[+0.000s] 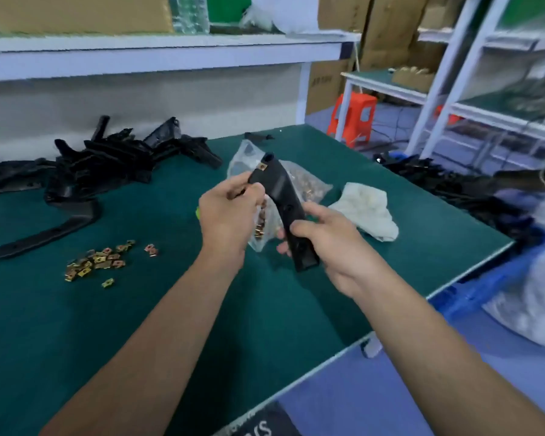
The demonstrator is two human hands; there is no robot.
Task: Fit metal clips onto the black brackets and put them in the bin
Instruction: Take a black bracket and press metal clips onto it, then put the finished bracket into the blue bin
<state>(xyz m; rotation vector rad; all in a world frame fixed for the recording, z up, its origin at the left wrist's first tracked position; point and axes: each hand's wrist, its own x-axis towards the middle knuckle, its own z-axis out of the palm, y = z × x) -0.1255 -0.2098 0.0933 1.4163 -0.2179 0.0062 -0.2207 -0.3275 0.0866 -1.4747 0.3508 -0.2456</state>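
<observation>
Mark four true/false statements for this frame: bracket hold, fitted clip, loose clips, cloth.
1. The left hand and right hand both hold the long black plastic bracket. True.
2. That bracket carries nothing metal. False: a brass-coloured metal clip sits near its top end.
3. Loose metal clips lie on the green table mat, left of the left hand. True.
4. The crumpled white cloth is draped over the bracket. False: it lies on the mat, right of the hands.

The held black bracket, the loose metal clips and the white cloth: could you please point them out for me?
black bracket (283,195), head view, middle of its body.
loose metal clips (99,261), head view, centre of the pile.
white cloth (366,212), head view, middle of the crumpled fabric.
</observation>
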